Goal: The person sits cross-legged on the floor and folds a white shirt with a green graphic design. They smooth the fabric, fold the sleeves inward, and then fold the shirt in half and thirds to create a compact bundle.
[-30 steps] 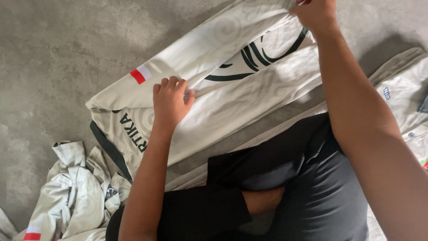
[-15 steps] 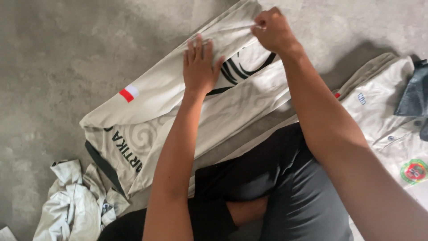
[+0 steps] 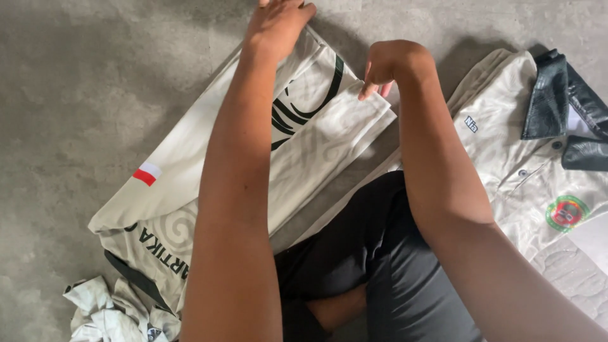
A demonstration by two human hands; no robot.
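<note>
A cream shirt (image 3: 329,136) with dark curved lines and a small red-and-white patch (image 3: 147,173) lies folded lengthwise on the grey floor in front of me. My left hand (image 3: 277,22) rests flat on its far end with the fingers spread. My right hand (image 3: 389,63) is curled at the shirt's right edge, its fingertips pinching the folded cloth. My legs in dark trousers (image 3: 380,266) sit just below the shirt.
A second cream shirt (image 3: 500,145) with a dark collar (image 3: 557,101) and a round badge (image 3: 565,213) lies at the right. A crumpled pale cloth (image 3: 107,310) sits at the bottom left. Grey concrete floor (image 3: 82,82) surrounds everything.
My left hand slid from the shirt's middle up to its far end. My right hand brought the far edge down and over, so the shirt now lies folded narrower.
</note>
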